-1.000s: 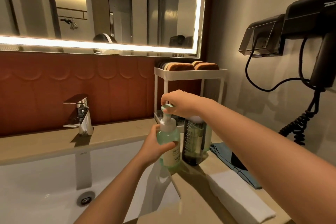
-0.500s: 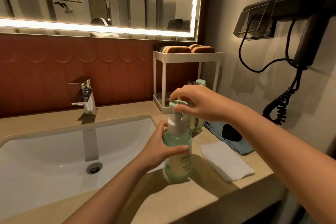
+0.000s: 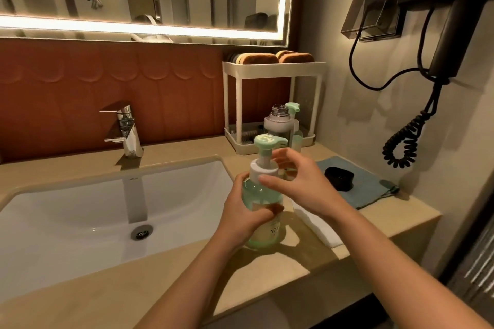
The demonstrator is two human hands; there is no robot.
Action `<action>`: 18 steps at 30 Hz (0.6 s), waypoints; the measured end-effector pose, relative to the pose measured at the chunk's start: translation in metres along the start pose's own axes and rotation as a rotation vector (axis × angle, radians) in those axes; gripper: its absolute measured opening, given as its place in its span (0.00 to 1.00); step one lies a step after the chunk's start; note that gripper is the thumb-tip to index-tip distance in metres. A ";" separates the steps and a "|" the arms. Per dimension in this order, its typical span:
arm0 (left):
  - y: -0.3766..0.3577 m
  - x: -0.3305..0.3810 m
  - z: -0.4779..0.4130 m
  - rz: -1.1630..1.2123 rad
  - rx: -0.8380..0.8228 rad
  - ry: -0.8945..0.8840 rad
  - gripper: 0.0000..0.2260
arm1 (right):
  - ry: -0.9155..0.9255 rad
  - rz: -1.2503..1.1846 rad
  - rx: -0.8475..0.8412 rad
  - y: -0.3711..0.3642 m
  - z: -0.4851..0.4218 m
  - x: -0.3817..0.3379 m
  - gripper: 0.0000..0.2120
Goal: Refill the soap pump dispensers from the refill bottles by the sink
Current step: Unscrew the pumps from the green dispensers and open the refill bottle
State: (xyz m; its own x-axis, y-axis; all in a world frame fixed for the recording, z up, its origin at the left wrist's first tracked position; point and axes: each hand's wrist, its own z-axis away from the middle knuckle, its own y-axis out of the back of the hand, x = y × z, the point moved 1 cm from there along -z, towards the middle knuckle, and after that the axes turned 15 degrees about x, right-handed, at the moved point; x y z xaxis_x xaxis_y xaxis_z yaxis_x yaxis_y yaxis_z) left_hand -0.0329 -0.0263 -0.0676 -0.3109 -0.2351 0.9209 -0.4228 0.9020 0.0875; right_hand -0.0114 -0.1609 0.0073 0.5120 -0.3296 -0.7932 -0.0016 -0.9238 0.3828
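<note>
Nearest, the left hand (image 3: 240,212) grips the pump dispenser (image 3: 263,196), which stands on the counter (image 3: 267,288) just right of the sink (image 3: 80,222). The right hand (image 3: 302,187) curves loose fingers at its white collar (image 3: 263,169); pinching or not, I cannot tell. A hard twist could tip it into the uncapped refill bottle (image 3: 278,125) behind.

A mint-green pump dispenser (image 3: 263,203), white sink (image 3: 80,216), beige table (image 3: 133,288), rust-red scalloped wall tiles (image 3: 107,80), blue cloth (image 3: 366,187).

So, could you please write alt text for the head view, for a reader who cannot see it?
A person's left hand grips a green pump dispenser on the counter beside the sink, the right hand at its collar. An uncapped bottle stands behind.
</note>
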 end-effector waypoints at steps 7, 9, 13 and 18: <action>0.001 0.000 -0.002 0.002 -0.014 -0.006 0.28 | 0.092 0.006 0.037 -0.007 -0.007 -0.006 0.21; 0.002 0.000 -0.004 0.005 -0.046 0.000 0.28 | 0.109 0.023 -0.018 -0.004 -0.009 -0.006 0.22; 0.005 -0.001 -0.007 0.033 -0.117 0.012 0.28 | 0.091 -0.040 -0.097 -0.002 -0.013 -0.002 0.21; 0.008 0.000 -0.010 0.036 -0.253 0.064 0.34 | 0.069 -0.124 -0.199 0.001 -0.014 0.002 0.16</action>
State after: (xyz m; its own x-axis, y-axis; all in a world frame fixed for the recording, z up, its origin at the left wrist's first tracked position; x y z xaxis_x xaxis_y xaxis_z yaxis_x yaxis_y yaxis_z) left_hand -0.0279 -0.0152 -0.0629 -0.2637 -0.1850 0.9467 -0.1840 0.9731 0.1389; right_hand 0.0017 -0.1598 0.0133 0.5550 -0.1960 -0.8084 0.2306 -0.8975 0.3759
